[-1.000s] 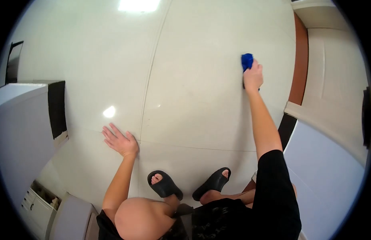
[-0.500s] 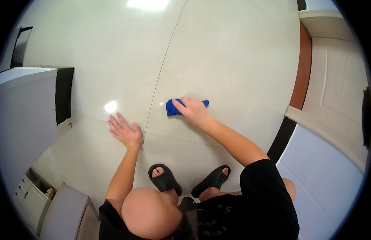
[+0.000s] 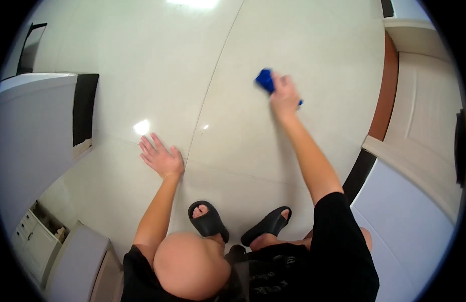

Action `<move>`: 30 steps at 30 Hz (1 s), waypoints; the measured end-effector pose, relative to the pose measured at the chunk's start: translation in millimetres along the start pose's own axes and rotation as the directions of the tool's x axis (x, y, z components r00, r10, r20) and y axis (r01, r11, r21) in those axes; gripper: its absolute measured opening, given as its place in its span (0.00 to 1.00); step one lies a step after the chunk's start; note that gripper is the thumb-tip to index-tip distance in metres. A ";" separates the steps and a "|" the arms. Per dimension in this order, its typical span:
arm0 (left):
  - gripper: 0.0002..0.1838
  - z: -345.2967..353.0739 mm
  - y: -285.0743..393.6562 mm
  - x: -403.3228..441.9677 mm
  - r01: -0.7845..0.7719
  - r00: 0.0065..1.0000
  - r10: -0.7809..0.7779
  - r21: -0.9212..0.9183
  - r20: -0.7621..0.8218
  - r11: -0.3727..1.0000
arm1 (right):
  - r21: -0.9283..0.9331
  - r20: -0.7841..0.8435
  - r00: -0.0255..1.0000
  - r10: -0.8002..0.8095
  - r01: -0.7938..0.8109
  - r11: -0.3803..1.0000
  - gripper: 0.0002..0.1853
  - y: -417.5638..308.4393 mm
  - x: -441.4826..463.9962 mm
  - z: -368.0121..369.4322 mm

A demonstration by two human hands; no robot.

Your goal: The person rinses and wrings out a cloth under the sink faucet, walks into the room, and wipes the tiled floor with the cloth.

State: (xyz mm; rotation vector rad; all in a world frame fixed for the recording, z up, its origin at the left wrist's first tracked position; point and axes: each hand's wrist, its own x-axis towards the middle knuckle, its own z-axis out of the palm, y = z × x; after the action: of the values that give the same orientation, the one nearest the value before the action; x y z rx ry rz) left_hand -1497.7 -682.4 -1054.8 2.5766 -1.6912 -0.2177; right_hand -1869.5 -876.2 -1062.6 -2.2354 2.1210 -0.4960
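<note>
A bunched blue cloth (image 3: 264, 80) lies under my right hand (image 3: 285, 96), which is closed over it and holds it against the pale tiled floor (image 3: 243, 151). Part of the cloth sticks out past the fingertips, and a small end shows on the hand's right side. My right arm is stretched well forward, and the hand is slightly blurred. My left hand (image 3: 162, 158) rests flat on the tiles with its fingers spread, beside a dark tile seam. Nothing is in it.
Black slides (image 3: 208, 221) are on my feet below my hands. At left stands a wall end with a black base strip (image 3: 86, 108). Along the right run a brown threshold strip (image 3: 385, 90) and a pale door panel (image 3: 419, 95). A white cabinet (image 3: 35, 246) stands at lower left.
My right hand has swept forward and to the right across the floor with the blue cloth. My left hand stays planted; the view has shifted slightly.
</note>
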 end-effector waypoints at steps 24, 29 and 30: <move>0.47 -7.3 -5.6 0.9 0.014 0.999 -0.012 -0.067 0.030 0.998 | 0.412 0.193 0.775 -0.601 0.492 0.767 0.23 -195.7 -154.3 -9.4; 0.48 -8.2 -4.1 0.0 0.024 0.999 -0.023 -0.049 0.039 0.998 | 0.434 0.159 0.895 -0.417 0.316 0.844 0.25 -113.3 -80.7 -36.6; 0.48 -9.1 -4.4 0.1 0.029 0.998 -0.027 -0.044 0.048 0.999 | 0.393 0.116 0.933 -0.341 0.272 0.878 0.28 -78.5 -47.4 -33.7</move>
State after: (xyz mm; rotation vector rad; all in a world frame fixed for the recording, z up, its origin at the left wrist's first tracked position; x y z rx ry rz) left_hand -1492.3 -681.1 -1046.3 2.5847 -1.6464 -0.3166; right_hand -1802.8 -817.1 -1022.6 -2.2909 1.4427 -0.6149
